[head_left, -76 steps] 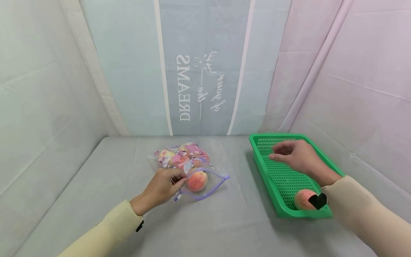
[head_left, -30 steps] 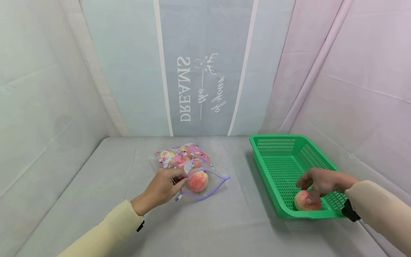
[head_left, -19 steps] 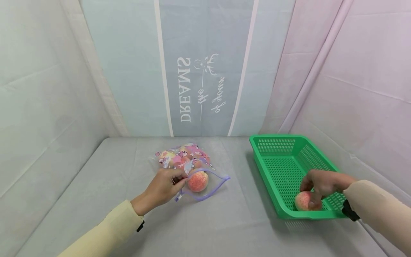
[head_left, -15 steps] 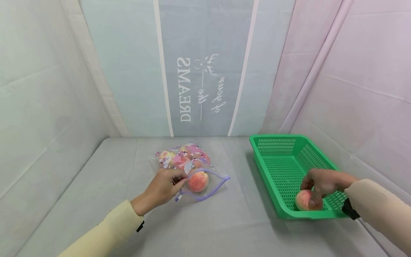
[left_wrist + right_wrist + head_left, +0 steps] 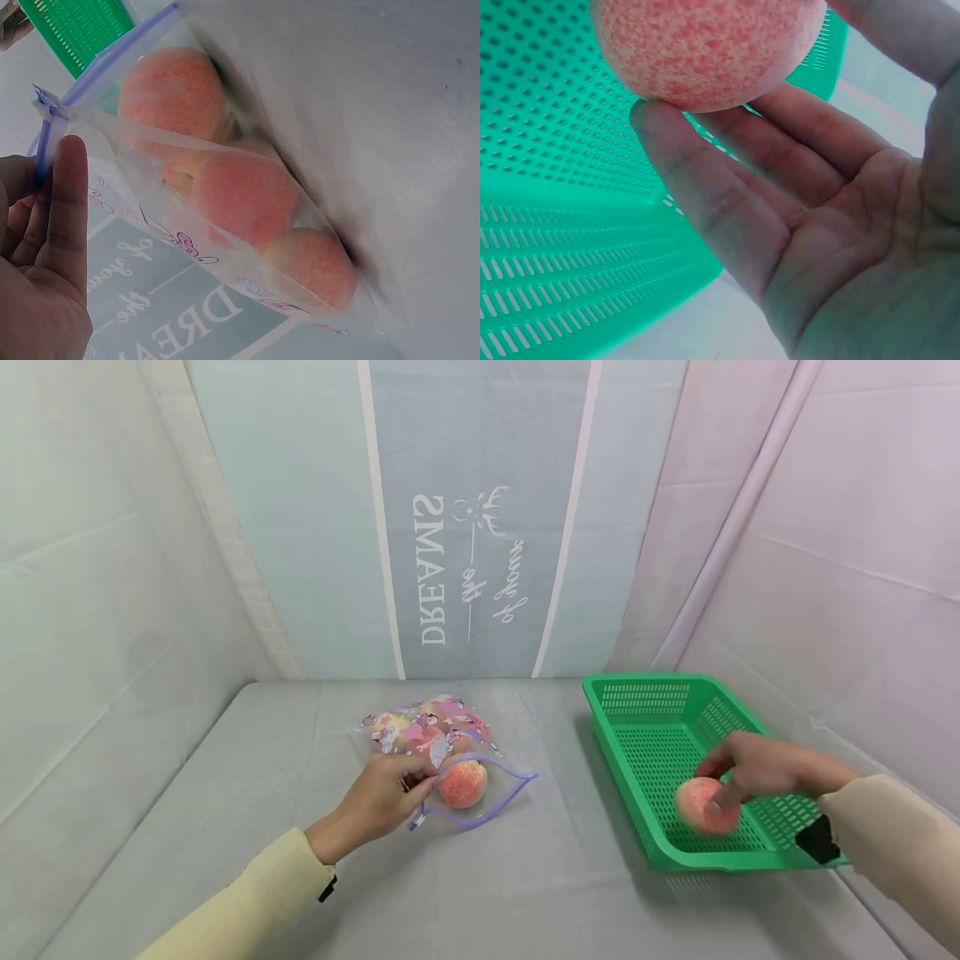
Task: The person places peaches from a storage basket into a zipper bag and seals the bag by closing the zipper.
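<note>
My left hand point(image 5: 390, 793) pinches the purple zip edge of a clear printed zip bag point(image 5: 427, 727), keeping its mouth spread apart. Inside the bag several peaches show through the film; one peach point(image 5: 462, 783) sits at the mouth, and another peach point(image 5: 244, 196) lies deeper in the left wrist view. Over the green basket point(image 5: 637, 810) at the right, my right hand point(image 5: 765, 768) grips a peach point(image 5: 705, 806) between thumb and fingers. In the right wrist view this peach point(image 5: 705, 52) rests against the fingertips, its top cut off by the frame.
A grey cloth covers the table point(image 5: 525, 893). Behind it hangs a blue-grey backdrop point(image 5: 480, 443) with white mirrored lettering. Pale fabric walls point(image 5: 862, 568) stand on both sides, the right one close to the basket.
My right hand came down to the peach at the basket's near end, took hold of it and has lifted it slightly. My left hand and the bag have stayed in place.
</note>
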Motion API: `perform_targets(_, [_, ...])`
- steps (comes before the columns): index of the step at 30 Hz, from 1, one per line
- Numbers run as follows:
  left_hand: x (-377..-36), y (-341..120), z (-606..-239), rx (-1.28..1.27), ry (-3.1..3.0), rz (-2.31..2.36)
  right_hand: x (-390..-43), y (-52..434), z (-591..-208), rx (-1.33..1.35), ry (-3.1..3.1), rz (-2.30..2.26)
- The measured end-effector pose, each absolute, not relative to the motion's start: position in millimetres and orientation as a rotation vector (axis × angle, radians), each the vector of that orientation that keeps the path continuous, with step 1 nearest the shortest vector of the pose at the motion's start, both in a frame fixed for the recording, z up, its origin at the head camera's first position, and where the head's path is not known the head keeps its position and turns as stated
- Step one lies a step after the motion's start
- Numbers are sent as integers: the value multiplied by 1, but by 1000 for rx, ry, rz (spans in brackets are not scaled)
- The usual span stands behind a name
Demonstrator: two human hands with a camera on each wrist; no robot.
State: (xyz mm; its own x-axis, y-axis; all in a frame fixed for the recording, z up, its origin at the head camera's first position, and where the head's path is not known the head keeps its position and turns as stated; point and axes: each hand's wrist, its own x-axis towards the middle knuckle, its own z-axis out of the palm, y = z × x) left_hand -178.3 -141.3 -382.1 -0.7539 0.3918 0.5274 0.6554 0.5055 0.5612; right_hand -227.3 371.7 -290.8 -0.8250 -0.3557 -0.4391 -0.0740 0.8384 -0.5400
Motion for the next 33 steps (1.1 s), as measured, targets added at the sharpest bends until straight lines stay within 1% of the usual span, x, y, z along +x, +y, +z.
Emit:
perform_targets(10, [-178, -141, -381, -872, -2424, -1106, -223, 363, -272, -344, 2569, -698])
perform_targets(17, [-178, -141, -380, -882, -2419, -1101, -220, 353, -268, -324, 2598, -764])
perform_targets(24, [-179, -141, -380, -873, -2426, -1103, -220, 343, -262, -371, 2730, -667])
perform_targets(33, [-178, -142, -380, -886, -2405, -1108, -216, 334, -252, -367, 2765, -719])
